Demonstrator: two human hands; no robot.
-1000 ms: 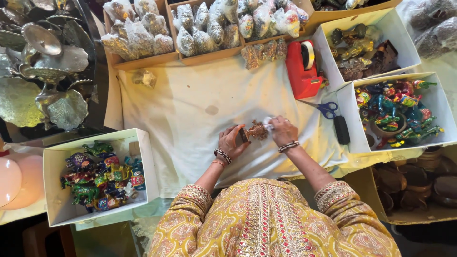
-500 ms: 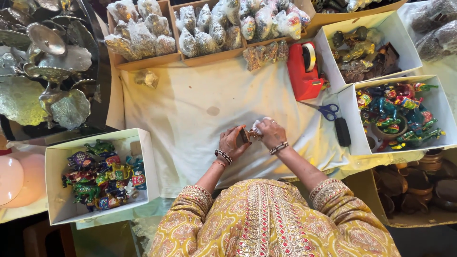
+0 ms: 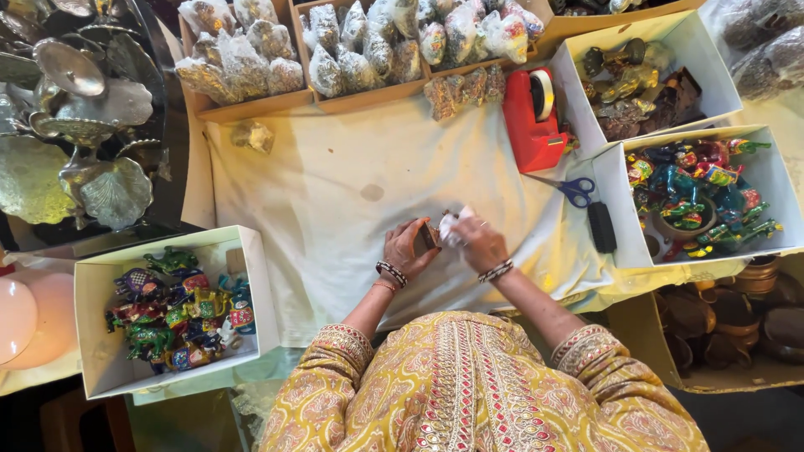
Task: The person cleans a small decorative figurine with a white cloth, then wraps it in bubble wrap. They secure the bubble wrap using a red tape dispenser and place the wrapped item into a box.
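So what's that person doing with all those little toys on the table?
A person in a yellow patterned top sits at a table covered with a cream cloth. The left hand holds a small brown figurine, while the right hand presses a bit of white wrapping against it. White boxes of colourful painted animal figurines sit on either side. Wrapped bundles fill trays at the back, beside a red tape dispenser and blue-handled scissors.

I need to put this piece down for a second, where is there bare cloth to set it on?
The cream cloth lies bare between the brown cardboard trays of wrapped bundles and both hands, left hand and right hand. It is crowded by the red tape dispenser and blue-handled scissors.
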